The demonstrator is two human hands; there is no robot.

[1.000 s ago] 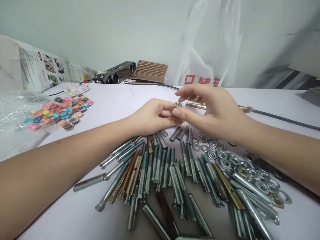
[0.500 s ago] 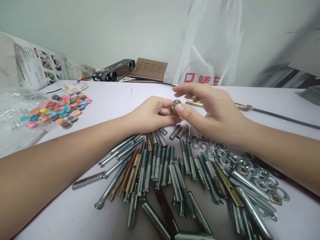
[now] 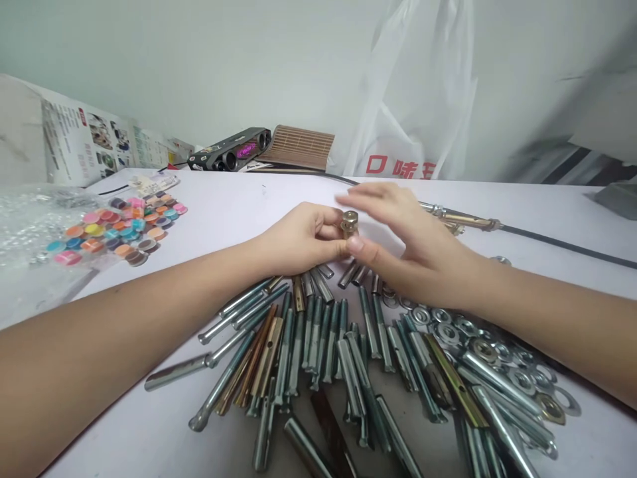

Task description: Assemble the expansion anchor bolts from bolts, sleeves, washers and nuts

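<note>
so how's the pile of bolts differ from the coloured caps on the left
The bolts are long, thin metal rods, mostly silvery with a few brassy ones; the coloured caps are small, flat and round, in pink, orange, blue and yellow. The bolts lie under the hands, the caps far left beside a plastic bag. Both lie loose on the white table.

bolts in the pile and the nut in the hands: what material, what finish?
Bolts: look like steel with a bright bluish-silver plating, glossy; a few are yellow-gold or dull brown, maybe rust. Nut, between left hand and right hand: metal with a yellowish sheen, plated or brass, unclear.

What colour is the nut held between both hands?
Brassy gold nut, clearest in the head view.
</note>
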